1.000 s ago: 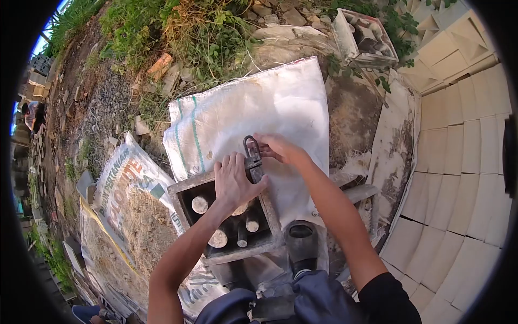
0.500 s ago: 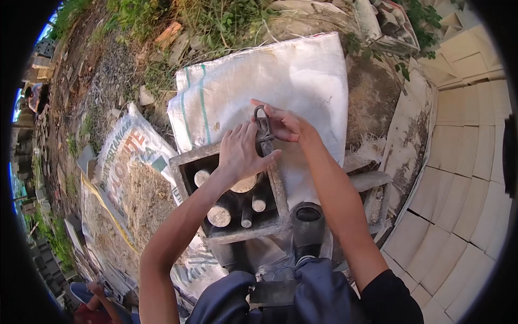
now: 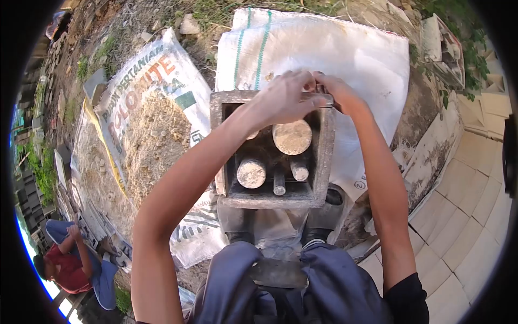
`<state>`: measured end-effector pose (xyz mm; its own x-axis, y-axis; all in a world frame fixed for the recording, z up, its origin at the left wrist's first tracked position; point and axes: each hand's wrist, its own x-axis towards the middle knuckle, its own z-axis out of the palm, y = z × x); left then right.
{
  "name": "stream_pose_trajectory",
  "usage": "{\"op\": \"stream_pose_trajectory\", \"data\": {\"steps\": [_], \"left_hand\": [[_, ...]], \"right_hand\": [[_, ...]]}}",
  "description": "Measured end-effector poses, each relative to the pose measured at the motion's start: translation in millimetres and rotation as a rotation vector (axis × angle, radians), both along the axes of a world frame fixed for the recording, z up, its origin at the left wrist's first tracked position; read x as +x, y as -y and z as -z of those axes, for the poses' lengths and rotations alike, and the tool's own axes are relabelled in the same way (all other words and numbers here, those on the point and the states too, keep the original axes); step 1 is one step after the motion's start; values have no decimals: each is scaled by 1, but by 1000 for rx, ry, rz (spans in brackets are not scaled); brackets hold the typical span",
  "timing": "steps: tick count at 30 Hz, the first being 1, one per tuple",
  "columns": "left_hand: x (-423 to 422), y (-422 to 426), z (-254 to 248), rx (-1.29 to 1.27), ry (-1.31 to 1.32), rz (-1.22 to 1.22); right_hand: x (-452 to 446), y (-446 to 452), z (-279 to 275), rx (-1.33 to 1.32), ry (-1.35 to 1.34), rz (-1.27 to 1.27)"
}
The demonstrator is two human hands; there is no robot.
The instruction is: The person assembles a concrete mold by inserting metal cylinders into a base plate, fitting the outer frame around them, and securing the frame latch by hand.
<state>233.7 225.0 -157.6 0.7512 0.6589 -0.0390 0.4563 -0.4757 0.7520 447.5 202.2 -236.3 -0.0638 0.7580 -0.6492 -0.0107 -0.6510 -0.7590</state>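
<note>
In front of me sits a grey, worn mould box (image 3: 270,202) with an open top. Round pegs with sandy tops stand inside it: a wide one (image 3: 292,137), a medium one (image 3: 251,173) and thinner ones (image 3: 279,186). My left hand (image 3: 286,98) reaches over the box's far side, its fingers curled at the far right corner and its thumb stretched across. Beside it, my right hand (image 3: 341,93) has its fingers closed around the metal clasp at that corner. The fingers hide most of the clasp.
A folded white sack (image 3: 345,54) lies under and beyond the box. To the left, a printed sack (image 3: 186,81) bears a heap of sandy material (image 3: 156,135). Pale blocks (image 3: 458,216) are stacked at right. A person in a red shirt (image 3: 70,267) sits at lower left.
My view has shifted, so the box appears further right. The clasp's loop, which stood up visibly between my hands, is now mostly covered. Both hands have drawn closer together at the corner.
</note>
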Motion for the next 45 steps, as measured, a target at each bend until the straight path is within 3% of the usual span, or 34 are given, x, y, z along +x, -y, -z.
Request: {"op": "stream_pose_trajectory", "data": {"steps": [1, 3, 4, 5, 6, 8, 10, 11, 13, 14, 16, 18, 20, 21, 22, 24, 25, 26, 28, 30, 32, 33, 36, 38, 39, 41, 45], "left_hand": [[-18, -4, -6, -51, 4, -109], [-63, -11, -1, -9, 44, -371], [-91, -15, 7, -69, 45, -478], [-114, -6, -4, -252, 73, -639], [-139, 5, -3, -216, 94, -643], [-187, 42, 2, -33, 35, -465], [-205, 95, 5, -82, -97, -247], [-205, 118, 4, -80, -202, -166], [-205, 137, 14, -113, -214, -181], [-204, 142, 19, -152, -231, -194], [-187, 118, 17, -126, -93, -297], [-161, 81, 4, 45, 163, -501], [-136, 41, -10, 214, 187, -390], [-119, 28, -22, 131, 200, -382], [-107, 15, -36, -137, 151, -357], [-83, -2, -24, -146, 107, -309], [-68, -6, -25, -165, 54, -229], [-54, -7, -16, 3, 66, -142], [-23, -2, -9, -2, 47, -62], [6, 1, -11, -59, 8, -53], [29, 2, -4, -282, -90, -108], [38, 1, -11, -295, -163, -84], [50, 0, -8, -327, -267, -47], [51, -3, -5, -293, -328, -2], [49, -4, -6, -352, -269, -17], [46, -9, -4, -403, -216, -11], [53, -13, -6, -446, -292, 46]], "right_hand": [[-4, 3, -11, 4, -13, -15], [-8, 10, -37, -113, -555, 210], [-7, 13, -33, -111, -561, 203], [-4, 13, -26, -63, -487, 221], [-4, 15, -20, -15, -412, 244], [-3, 13, -12, -21, -264, 294], [0, 8, -2, 29, 17, 179], [-3, 5, -9, 39, 21, 179], [-14, 4, -24, 139, 383, 51], [-16, 6, -21, 142, 386, 49], [-19, 10, -16, 202, -22, 128], [-19, 13, -27, 146, -116, 151], [-13, 12, -33, 103, -214, 178], [-9, 13, -25, 68, -339, 202], [-6, 14, -25, 30, -462, 229], [-1, 12, -22, 51, -462, 269], [3, 10, -20, 76, -295, 217], [7, 7, -17, 97, -128, 167], [10, -2, -8, 138, 144, 71], [-7, -7, -44, 215, 682, -102], [-28, -19, -45, 175, 1092, -161], [-27, -23, -41, 173, 1096, -138], [-1, -27, -24, 257, 1058, -205], [26, -22, -26, 28, 43, -166], [32, -17, -26, 37, 41, -136], [30, -7, -22, 57, -246, -7], [17, 1, -3, 197, 45, 22]]}}
